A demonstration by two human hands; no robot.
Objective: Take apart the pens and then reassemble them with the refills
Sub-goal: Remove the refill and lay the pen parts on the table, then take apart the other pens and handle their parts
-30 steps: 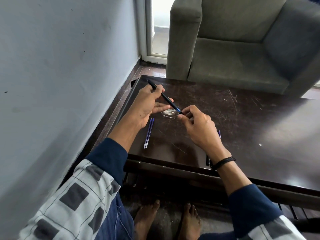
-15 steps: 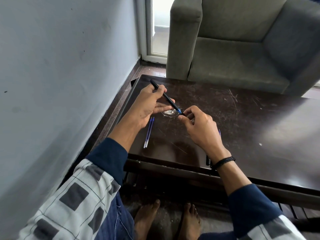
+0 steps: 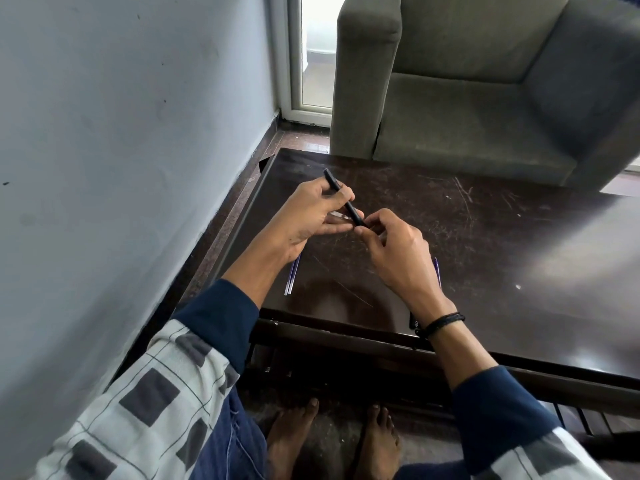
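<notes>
Black pen barrel (image 3: 343,197) held tilted above the dark table (image 3: 485,254), left hand (image 3: 308,216) closed around its middle, upper end sticking out past the knuckles. Right hand (image 3: 394,251) pinches the barrel's lower tip with thumb and fingertips, both hands touching there. Two blue refills (image 3: 292,277) lie side by side on the table under the left wrist; another pen (image 3: 437,273) mostly hidden behind the right hand.
</notes>
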